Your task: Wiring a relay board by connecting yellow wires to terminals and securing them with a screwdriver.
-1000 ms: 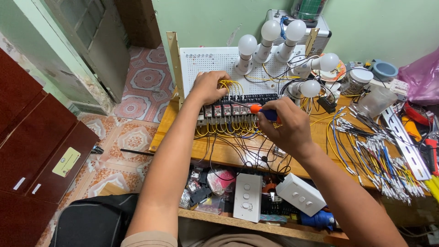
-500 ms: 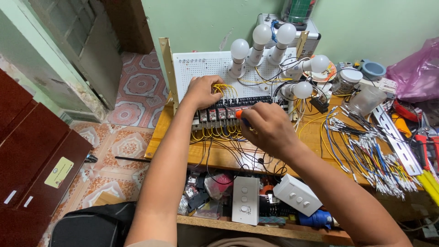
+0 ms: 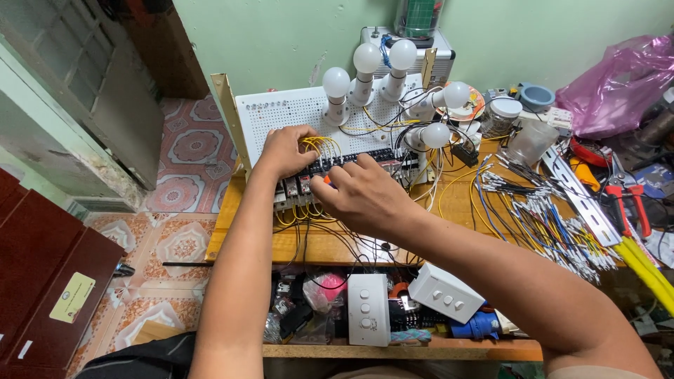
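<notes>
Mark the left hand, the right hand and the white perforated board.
left hand (image 3: 286, 150), head view, on the back of the hand
right hand (image 3: 361, 196), head view, on the back of the hand
white perforated board (image 3: 281, 112), head view, on its bare upper left area

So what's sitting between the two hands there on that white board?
In the head view, a bunch of looped yellow wires rises from the row of terminal blocks between the left hand and the right hand.

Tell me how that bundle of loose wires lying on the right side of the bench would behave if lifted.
The bundle of loose wires would probably flop and droop, since the strands are thin and curved. They lie fanned out and untied, so some would likely slip free. It seems light for its spread.
</notes>
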